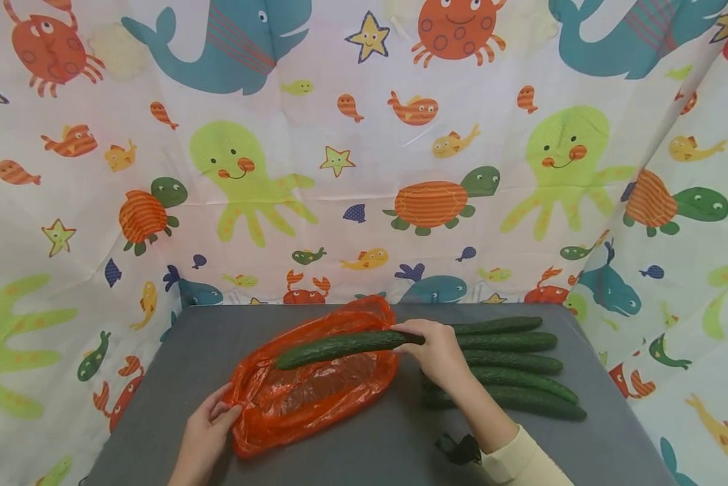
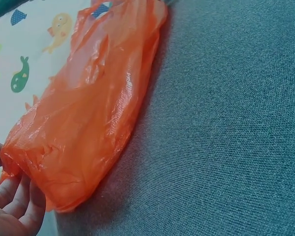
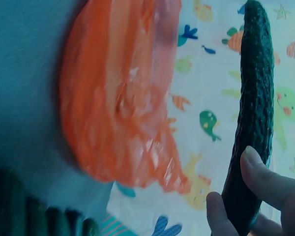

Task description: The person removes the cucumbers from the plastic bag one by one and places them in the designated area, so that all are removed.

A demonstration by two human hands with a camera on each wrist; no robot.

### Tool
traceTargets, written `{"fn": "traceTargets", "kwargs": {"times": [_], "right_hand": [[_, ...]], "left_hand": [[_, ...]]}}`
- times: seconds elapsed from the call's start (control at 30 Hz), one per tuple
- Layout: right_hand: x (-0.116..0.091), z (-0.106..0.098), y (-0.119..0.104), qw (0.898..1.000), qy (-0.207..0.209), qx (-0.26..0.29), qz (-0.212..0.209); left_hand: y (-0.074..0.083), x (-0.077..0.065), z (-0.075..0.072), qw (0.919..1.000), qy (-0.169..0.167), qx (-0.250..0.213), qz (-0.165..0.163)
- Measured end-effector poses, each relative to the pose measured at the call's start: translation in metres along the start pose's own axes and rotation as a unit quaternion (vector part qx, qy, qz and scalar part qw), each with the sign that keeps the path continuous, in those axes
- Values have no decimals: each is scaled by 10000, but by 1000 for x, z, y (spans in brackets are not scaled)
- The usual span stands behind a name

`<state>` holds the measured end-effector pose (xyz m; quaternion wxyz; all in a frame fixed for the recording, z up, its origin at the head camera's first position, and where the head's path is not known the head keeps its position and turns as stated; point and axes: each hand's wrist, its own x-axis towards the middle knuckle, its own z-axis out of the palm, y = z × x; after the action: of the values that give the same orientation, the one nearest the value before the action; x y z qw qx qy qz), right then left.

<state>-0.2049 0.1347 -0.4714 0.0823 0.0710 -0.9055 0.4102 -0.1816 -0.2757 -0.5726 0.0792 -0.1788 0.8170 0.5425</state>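
Observation:
An orange plastic bag [image 1: 315, 432] lies spread on the grey table, its mouth open toward the top. My left hand [image 1: 208, 422] pinches the bag's left edge between thumb and fingers; the left wrist view shows the same grip on the thin orange film [image 2: 83, 142]. Above the bag, my right hand [image 1: 434, 354] holds a long dark green cucumber [image 1: 345, 345] by its right end. In the right wrist view the thumb and fingers wrap the lower part of this bumpy cucumber [image 3: 255, 83], which is apart from the bag [image 3: 123, 98].
Several more cucumbers [image 1: 521, 398] lie side by side on the table's right, partly behind my right forearm. A black strap [image 1: 457, 449] hangs near the right sleeve. The grey table [image 1: 364, 459] is walled by a sheet [image 1: 351, 196] printed with sea animals.

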Motion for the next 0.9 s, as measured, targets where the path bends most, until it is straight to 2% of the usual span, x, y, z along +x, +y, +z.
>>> {"fn": "traceTargets", "kwargs": {"times": [0.3,0.53,0.63,0.9], "right_hand": [[-23,-24,33,9989,270,-373,-64],[-41,-39,53,9974,355,-581,-236],[-49,-47,63,9963,445,-713,-162],[-67,-65,88,9938,341,-1057,114]], "left_hand": [[-5,1,3,9999,-123,-99,-45],[-6,-1,1,9999,-45,-78,-147],[-5,0,1,9999,-70,-38,-69],[-3,3,3,9999,-57,-56,-144]]}}
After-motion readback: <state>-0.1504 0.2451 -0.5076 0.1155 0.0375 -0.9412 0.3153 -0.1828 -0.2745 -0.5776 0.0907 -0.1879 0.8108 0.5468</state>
